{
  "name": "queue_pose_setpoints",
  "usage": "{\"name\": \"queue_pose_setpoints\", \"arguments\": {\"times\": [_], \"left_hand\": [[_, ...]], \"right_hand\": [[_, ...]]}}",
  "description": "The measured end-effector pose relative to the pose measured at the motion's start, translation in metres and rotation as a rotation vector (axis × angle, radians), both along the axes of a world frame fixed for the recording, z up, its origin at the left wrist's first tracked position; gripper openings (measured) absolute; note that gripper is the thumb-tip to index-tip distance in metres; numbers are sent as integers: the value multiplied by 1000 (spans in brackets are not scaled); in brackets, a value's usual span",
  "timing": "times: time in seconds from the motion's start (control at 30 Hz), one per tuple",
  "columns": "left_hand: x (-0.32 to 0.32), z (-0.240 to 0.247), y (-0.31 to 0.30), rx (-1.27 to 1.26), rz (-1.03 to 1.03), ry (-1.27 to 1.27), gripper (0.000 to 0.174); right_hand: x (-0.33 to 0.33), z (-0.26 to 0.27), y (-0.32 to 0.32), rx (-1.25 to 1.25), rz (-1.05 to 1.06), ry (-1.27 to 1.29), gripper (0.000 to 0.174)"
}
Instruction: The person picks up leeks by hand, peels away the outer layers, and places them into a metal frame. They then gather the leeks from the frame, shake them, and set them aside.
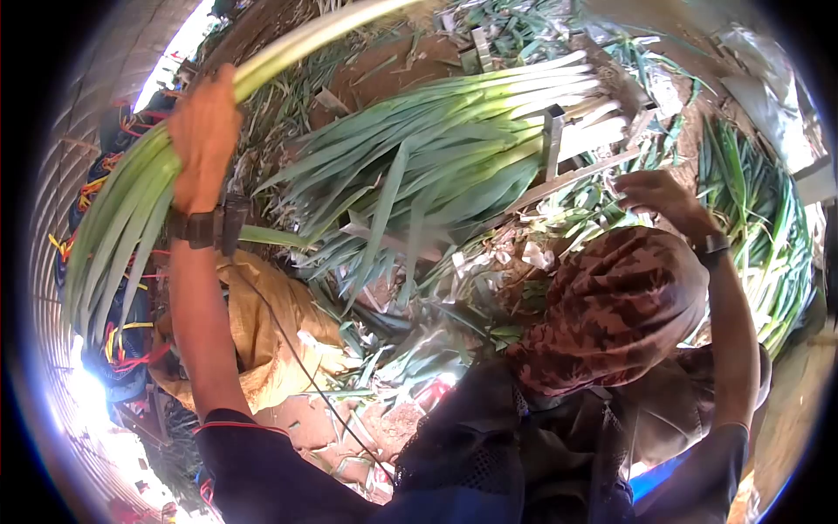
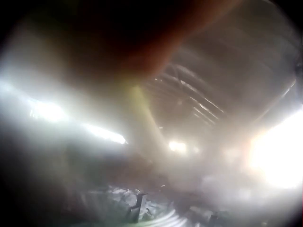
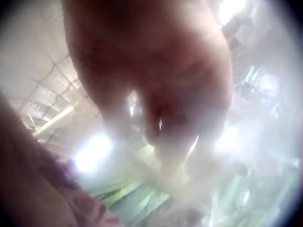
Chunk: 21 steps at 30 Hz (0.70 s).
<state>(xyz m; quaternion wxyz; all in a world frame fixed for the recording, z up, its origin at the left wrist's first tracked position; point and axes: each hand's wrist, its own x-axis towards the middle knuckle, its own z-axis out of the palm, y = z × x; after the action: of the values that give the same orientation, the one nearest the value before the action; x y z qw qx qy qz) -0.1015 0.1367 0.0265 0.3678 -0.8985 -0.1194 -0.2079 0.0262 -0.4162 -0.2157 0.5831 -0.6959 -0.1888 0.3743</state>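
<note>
I'm watching the left hand (image 1: 202,131) gripping a raised leek bunch (image 1: 122,218) | right hand (image 1: 656,196) hovering beside stacked leeks (image 1: 454,148) | its grip: I cannot tell

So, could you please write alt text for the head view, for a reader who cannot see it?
A person's left hand grips a long leek, lifted beside a pile of leeks. The right hand is by the pile's lower edge, among leaf trimmings.

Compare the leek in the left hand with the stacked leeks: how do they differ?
The held leek is gripped by the left hand and raised, leaves drooping; the stacked leeks lie flat on a metal frame. The held leek looks like one plant; the stacked leeks are many. Both have pale stalks and long green leaves.
</note>
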Motion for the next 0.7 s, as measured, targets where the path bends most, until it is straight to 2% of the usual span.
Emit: {"name": "queue_pose_setpoints", "arguments": {"times": [0.03, 0.07, 0.1, 0.17, 0.2, 0.37, 0.43, 0.5, 0.53, 0.6, 0.63, 0.7], "left_hand": [[4, -14, 4, -89, -43, 47, 35], [8, -29, 1, -177, -82, 90, 36], [13, -42, -3, -285, -136, 115, 39], [15, -67, -11, -545, -214, 204, 37], [16, -75, -15, -616, -228, 242, 38], [8, -86, -31, -791, -220, 318, 42], [-2, -76, -41, -833, -205, 302, 41], [-8, -63, -45, -818, -124, 312, 42], [-12, -59, -44, -857, -71, 326, 44], [-22, -54, -41, -896, 4, 350, 45], [-27, -53, -38, -874, 8, 334, 46], [-32, -49, -41, -851, 8, 336, 48]], "right_hand": [[-5, -4, 23, -101, 45, 5, 44], [-5, -5, 47, -239, 160, -112, 45], [0, -19, 67, -236, 276, -87, 43], [-10, -16, 78, 562, 512, -484, 40], [-3, -20, 93, 568, 524, -478, 40], [36, -99, 202, 195, 1088, -30, 37], [27, -116, 242, 437, 1123, -34, 43], [-3, -51, 282, 168, 1122, -91, 56], [-6, -49, 304, 178, 1135, -89, 56], [-12, -51, 336, 126, 1175, -240, 80], [-12, -52, 343, 140, 1186, -226, 80], [-1, -44, 348, 384, 874, 274, 86]]}}
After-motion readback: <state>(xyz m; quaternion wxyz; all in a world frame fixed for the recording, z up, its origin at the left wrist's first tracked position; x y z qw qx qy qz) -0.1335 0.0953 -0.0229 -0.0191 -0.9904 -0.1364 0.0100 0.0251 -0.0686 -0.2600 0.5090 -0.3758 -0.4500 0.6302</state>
